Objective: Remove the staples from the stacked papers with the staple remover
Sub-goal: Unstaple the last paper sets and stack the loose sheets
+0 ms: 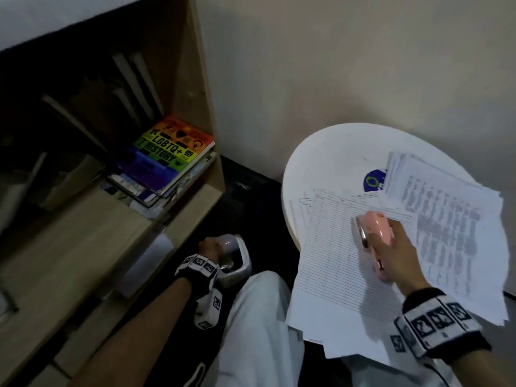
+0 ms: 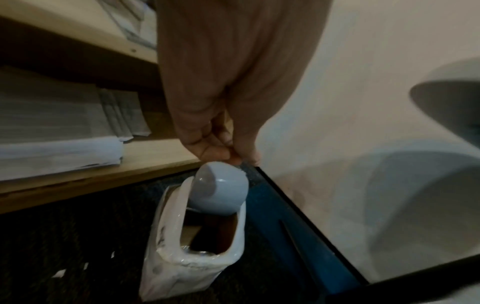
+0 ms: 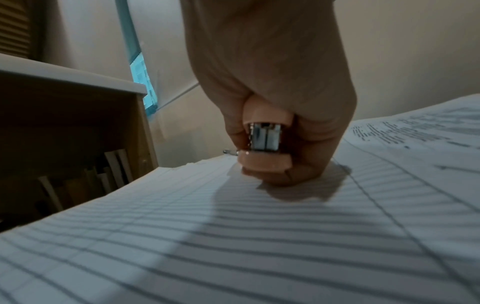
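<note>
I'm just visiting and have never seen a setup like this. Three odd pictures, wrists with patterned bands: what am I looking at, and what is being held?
There is no machine here, only a person wearing three cameras. The wide picture comes from the head; the other two look along each wrist. On the round white table lie stacked papers. The right hand grips a pink staple remover resting on the top sheet; the right wrist view shows its metal claws. The left hand pinches a small pale cup, tilted over a little bin lined with a white bag on the floor beside a wooden shelf.
</note>
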